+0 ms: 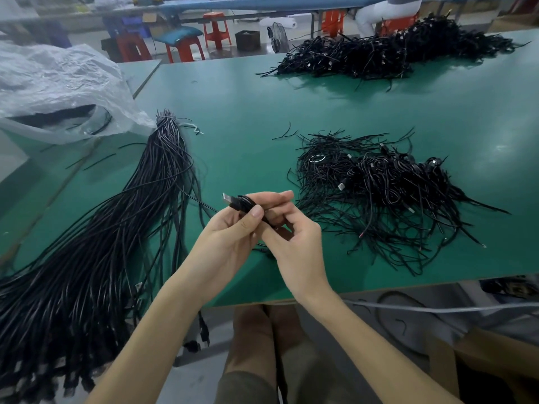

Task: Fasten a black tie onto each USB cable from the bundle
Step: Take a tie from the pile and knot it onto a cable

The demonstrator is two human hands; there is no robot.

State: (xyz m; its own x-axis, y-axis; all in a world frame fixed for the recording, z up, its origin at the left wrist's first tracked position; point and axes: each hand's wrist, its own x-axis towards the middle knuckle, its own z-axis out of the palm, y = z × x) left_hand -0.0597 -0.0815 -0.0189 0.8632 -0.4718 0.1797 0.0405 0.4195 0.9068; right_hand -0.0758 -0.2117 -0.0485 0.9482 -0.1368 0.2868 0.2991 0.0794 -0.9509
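1. Head view: I am holding one USB cable (243, 203), coiled small, above the green table (233, 112) near its front edge. My left hand (230, 234) is curling round the coil with the thumb pressing on top, and the metal plug (227, 198) is sticking out to the left.
2. My right hand (294, 237) is pinching the coil's right side. My fingers are hiding whether a black tie lies between them, so I cannot tell.
3. To do this well, I judge I should be flattening the loops under the left thumb while winding the tie round the coil's middle and twisting it snug.
4. One strand is trailing toward the bundle (116, 228) on my left — a tug could drag others along.
5. Bare table is lying ahead of my hands, between the bundle and the pile of loose ties and coiled cables (379, 193) on my right. The front edge is sitting just under my wrists — better to be working forward.
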